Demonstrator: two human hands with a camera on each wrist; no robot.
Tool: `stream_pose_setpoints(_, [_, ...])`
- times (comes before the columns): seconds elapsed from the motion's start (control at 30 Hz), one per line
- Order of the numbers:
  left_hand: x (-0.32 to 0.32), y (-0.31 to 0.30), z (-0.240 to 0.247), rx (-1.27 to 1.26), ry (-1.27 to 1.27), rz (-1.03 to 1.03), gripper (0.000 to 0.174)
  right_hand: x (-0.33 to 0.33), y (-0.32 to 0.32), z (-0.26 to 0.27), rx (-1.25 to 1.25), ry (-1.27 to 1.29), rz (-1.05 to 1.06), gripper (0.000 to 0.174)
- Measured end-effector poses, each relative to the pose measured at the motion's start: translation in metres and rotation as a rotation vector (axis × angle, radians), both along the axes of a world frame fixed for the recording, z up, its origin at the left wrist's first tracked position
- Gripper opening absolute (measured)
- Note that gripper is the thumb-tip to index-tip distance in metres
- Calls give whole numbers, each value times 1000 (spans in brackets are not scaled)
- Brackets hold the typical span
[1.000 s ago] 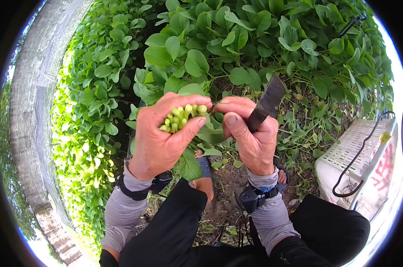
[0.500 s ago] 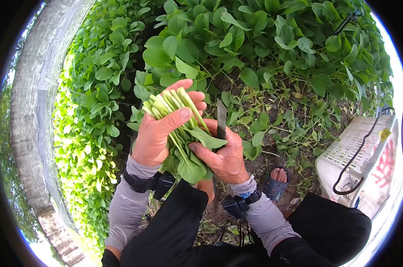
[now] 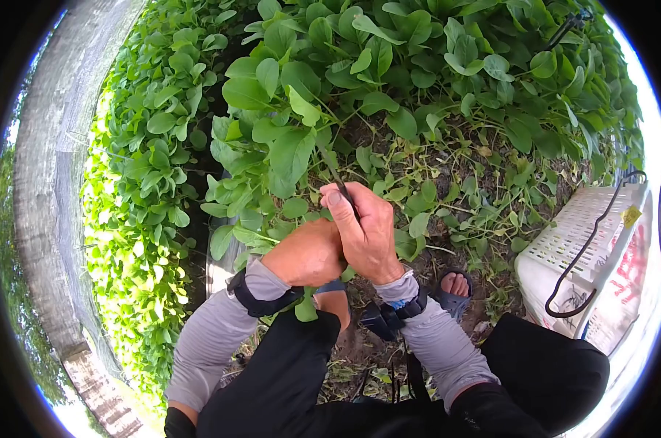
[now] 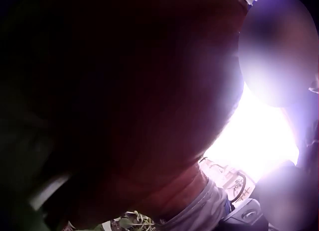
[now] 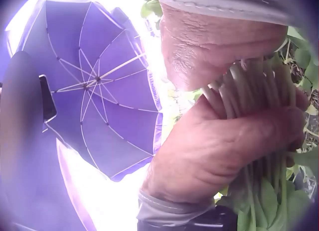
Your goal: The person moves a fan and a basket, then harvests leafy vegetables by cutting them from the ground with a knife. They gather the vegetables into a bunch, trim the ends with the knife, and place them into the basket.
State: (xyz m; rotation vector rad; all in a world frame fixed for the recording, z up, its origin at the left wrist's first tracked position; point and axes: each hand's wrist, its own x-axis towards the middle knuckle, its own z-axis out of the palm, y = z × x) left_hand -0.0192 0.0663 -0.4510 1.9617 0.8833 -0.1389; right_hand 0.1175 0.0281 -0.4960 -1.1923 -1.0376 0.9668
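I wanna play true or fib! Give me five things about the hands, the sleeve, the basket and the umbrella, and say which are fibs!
1. The left hand grips a bunch of leafy greens. True.
2. The right hand holds a spoon. False: the right hand holds a knife.
3. A white basket stands to the person's right. True.
4. The umbrella is folded shut. False: the umbrella is spread open.
5. The right sleeve is grey. True.

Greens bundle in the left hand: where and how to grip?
Likely the bare stems, wrapped crosswise from the person's left, as the left hand does: they run side by side, while in the right wrist view the leaves spread broader below.
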Motion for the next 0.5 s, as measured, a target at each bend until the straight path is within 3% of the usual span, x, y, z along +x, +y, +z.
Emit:
stream_pose_setpoints(0.07, [1, 8, 11, 296, 430, -156, 16, 3, 5, -18, -306, 253, -55, 28])
stream_pose_setpoints(0.1, [0, 17, 17, 378, 380, -124, 22, 13, 8, -40, -416, 91, -49, 28])
stream_pose_setpoints(0.13, [5, 26, 22, 377, 380, -134, 22, 21, 8, -54, -346, -155, -55, 26])
stream_pose_setpoints(0.2, [14, 43, 26, 583, 161, 17, 42, 20, 7, -88, -294, -373, -149, 29])
stream_pose_setpoints(0.23, [19, 51, 23, 572, 163, 16, 42, 16, 7, -97, -305, -373, -146, 29])
stream_pose_setpoints(0.3, [36, 74, 16, 616, 260, 106, 59, 12, 23, -109, -409, -53, -121, 35])
stream_pose_setpoints(0.33, [37, 88, 9, 618, 259, 105, 59, 11, 33, -107, -408, -53, -123, 35])
stream_pose_setpoints(0.4, [34, 111, -19, 641, 529, 210, 68, 10, 55, -104, -455, 145, -164, 38])
stream_pose_setpoints(0.5, [7, 129, -52, 752, 546, 265, 60, 9, 85, -120, -445, 32, -38, 44])
